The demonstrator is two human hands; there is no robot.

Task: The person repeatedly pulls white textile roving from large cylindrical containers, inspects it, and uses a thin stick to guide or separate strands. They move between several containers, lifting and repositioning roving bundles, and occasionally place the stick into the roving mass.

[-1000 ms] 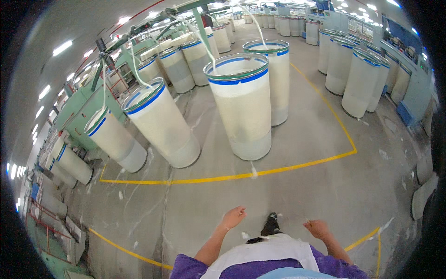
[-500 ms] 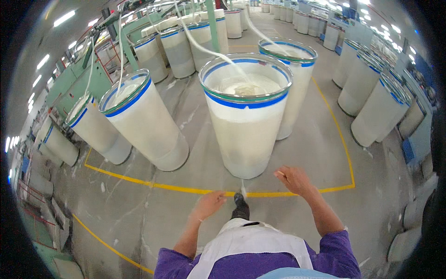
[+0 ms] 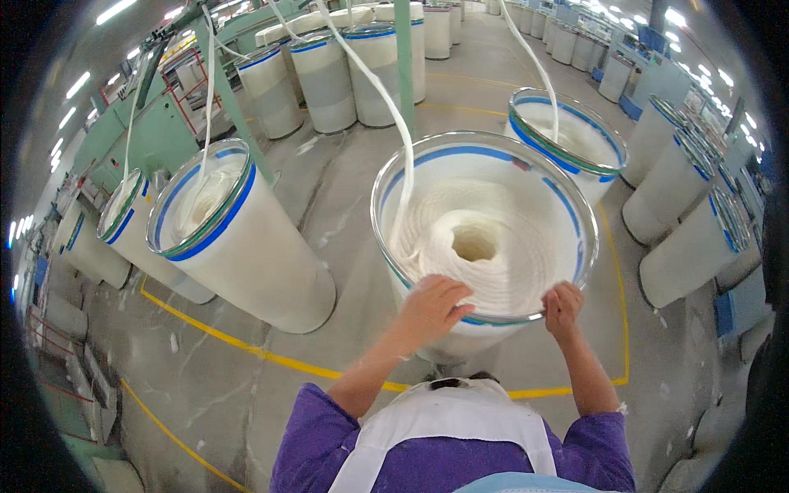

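Note:
Directly before me stands a tall white sliver can (image 3: 493,330) with a shiny metal rim and blue and green bands. Coiled cotton sliver (image 3: 509,205) with a round hole in its middle lies inside. One strand of sliver (image 3: 404,156) runs from the can's left side up to the overhead frame. My left hand (image 3: 431,311) is at the near left of the rim, fingers stretched out over it and thumb apart. At the near right, my right hand (image 3: 563,310) has its fingers curled over the rim.
A second can (image 3: 567,135) stands close behind, with sliver rising from it. Two more fed cans (image 3: 246,246) lean into view at left. Green machine posts (image 3: 403,66) rise beyond. Rows of cans (image 3: 686,271) line the right. Yellow lines (image 3: 320,370) mark the floor.
I have come closer to the front can, whose coils now show from above. Both hands have moved forward and up from the space before it to its near rim.

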